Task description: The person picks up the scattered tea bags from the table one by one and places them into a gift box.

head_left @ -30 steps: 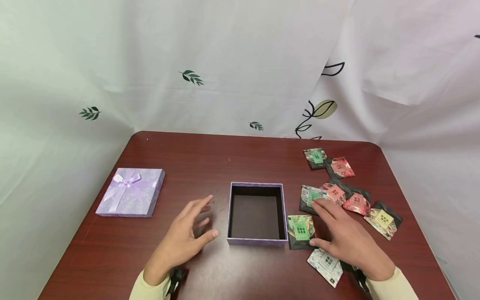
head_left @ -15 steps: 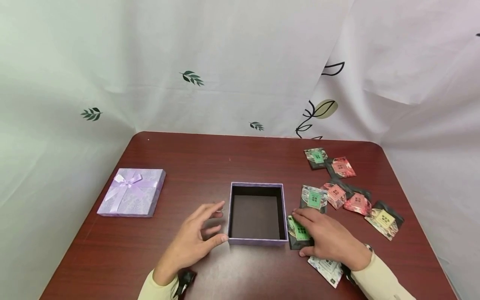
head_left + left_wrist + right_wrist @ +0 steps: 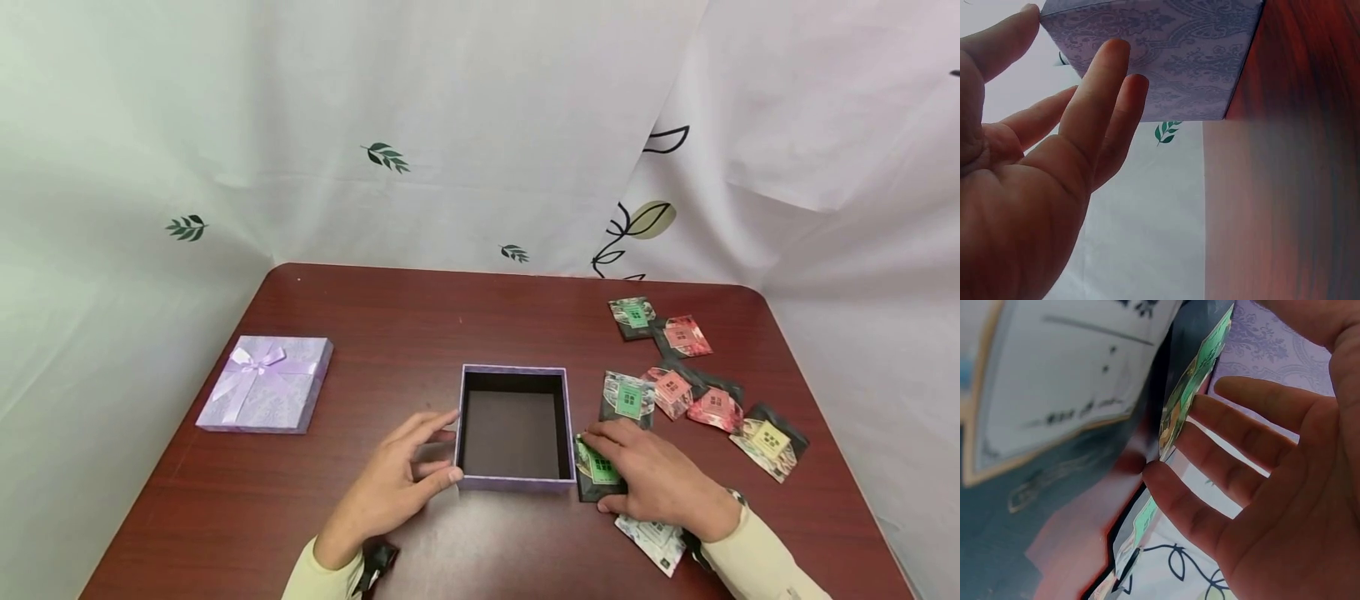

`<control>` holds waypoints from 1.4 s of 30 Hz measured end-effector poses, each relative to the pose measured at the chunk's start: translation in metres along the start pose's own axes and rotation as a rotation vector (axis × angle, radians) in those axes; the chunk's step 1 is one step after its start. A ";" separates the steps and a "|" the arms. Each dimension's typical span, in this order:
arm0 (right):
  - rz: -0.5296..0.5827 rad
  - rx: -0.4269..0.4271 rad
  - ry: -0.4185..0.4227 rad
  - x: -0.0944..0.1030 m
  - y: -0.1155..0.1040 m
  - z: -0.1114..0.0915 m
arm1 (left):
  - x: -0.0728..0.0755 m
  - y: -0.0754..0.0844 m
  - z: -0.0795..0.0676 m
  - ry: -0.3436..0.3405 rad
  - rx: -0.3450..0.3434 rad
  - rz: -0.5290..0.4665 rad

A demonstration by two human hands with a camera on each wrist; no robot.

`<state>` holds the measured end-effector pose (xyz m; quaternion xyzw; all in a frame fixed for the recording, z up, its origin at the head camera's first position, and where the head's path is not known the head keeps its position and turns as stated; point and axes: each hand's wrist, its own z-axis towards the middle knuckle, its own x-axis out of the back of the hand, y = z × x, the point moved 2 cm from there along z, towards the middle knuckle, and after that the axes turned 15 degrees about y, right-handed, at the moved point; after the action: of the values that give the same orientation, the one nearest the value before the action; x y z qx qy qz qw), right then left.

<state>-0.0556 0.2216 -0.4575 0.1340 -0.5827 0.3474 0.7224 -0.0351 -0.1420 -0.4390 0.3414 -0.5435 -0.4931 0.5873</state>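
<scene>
A purple-patterned open box (image 3: 514, 483) with a dark inside stands mid-table. My left hand (image 3: 397, 492) is at its left side, fingers spread and gently bent; in the left wrist view a fingertip meets the edge of the box wall (image 3: 1179, 56). On the right, my right hand (image 3: 660, 479) rests over a flat green-labelled sachet (image 3: 602, 471) lying against the box's right side. Its fingers lie extended on the sachet, and the thumb is at the near edge. In the right wrist view the fingertips touch the sachet (image 3: 1194, 381). The hand hides part of it.
Several more sachets lie to the right: a green-labelled one (image 3: 628, 396), red ones (image 3: 716, 404), a yellow-labelled one (image 3: 770, 439) and a white one (image 3: 654, 542) under the right wrist. A lilac lid with a ribbon bow (image 3: 262, 383) lies at left. Curtains hang behind the table.
My right hand has moved left and toward me from the upper sachets onto the green-labelled sachet beside the box. My left hand has moved right, up to the box's left wall.
</scene>
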 end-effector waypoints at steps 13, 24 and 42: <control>-0.028 0.026 0.054 -0.001 0.002 0.002 | 0.000 0.000 -0.001 -0.015 0.022 0.018; -0.006 0.027 0.104 0.009 0.003 0.005 | -0.001 0.001 -0.002 -0.022 0.039 0.012; -0.037 0.053 0.281 0.059 0.010 0.023 | -0.001 0.003 -0.002 -0.025 0.044 0.020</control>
<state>-0.0746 0.2359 -0.3984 0.1137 -0.4641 0.3647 0.7992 -0.0329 -0.1407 -0.4368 0.3426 -0.5648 -0.4796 0.5776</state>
